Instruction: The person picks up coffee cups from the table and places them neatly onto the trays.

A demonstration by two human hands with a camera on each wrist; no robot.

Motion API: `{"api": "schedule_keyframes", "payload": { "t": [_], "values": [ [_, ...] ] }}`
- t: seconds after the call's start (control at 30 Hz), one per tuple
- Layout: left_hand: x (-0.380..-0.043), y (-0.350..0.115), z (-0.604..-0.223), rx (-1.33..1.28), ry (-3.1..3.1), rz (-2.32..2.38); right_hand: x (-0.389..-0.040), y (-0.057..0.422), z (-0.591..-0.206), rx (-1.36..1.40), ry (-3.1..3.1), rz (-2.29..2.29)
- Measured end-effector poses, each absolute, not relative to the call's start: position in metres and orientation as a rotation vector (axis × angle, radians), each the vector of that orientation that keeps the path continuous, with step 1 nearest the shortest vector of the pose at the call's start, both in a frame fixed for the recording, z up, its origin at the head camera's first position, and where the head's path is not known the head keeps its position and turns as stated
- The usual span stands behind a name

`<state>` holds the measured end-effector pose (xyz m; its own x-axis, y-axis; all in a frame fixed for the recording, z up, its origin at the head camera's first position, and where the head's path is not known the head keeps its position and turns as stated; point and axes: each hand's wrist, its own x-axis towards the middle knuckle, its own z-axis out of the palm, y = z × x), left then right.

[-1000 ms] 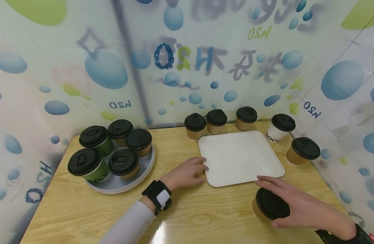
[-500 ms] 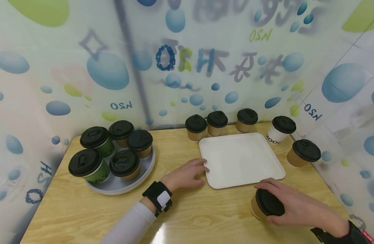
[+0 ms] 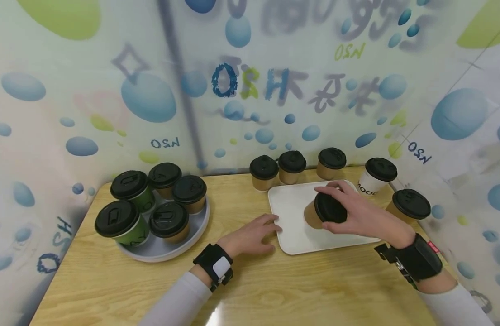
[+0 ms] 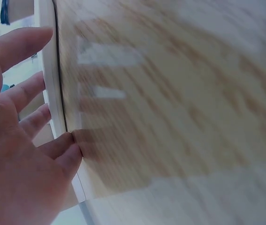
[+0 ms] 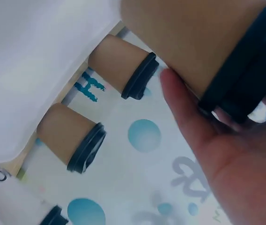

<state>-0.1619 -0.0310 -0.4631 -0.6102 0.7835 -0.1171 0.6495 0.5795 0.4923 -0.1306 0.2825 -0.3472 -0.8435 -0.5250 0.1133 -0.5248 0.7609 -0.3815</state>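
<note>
A brown paper coffee cup [image 3: 312,216] with a black lid is gripped by my right hand [image 3: 365,213] over the white rectangular tray [image 3: 292,240]. Thumb and fingers hold it around the lid, and it leans to the left. Whether its base touches the tray cannot be told. In the right wrist view the same coffee cup [image 5: 194,42] fills the upper right. My left hand [image 3: 251,237] lies at the tray's left edge, its fingertips on the rim. In the left wrist view those fingers [image 4: 27,91] are spread loosely and hold nothing.
Behind the tray stand three brown lidded cups [image 3: 291,168]. To its right are a white cup [image 3: 369,181] and another brown cup [image 3: 410,203]. A round grey tray [image 3: 202,222] on the left bears several green and brown lidded cups. A patterned curtain [image 3: 241,117] borders the wooden table.
My right hand has closed round the brown coffee cup, lifted it from the table and carried it left and away over the tray. My left hand has stayed at the tray's edge.
</note>
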Motion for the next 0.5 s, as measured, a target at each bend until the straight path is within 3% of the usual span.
{"api": "schedule_keyframes", "payload": {
  "t": [0.27, 0.5],
  "values": [
    [-0.159, -0.031, -0.465, 1.158, 2.468, 0.594, -0.195, 0.246, -0.374, -0.708, 2.962, -0.834],
    [-0.161, -0.030, -0.464, 1.162, 2.497, 0.580, -0.217, 0.219, -0.395, -0.655, 2.977, -0.871]
  ]
}}
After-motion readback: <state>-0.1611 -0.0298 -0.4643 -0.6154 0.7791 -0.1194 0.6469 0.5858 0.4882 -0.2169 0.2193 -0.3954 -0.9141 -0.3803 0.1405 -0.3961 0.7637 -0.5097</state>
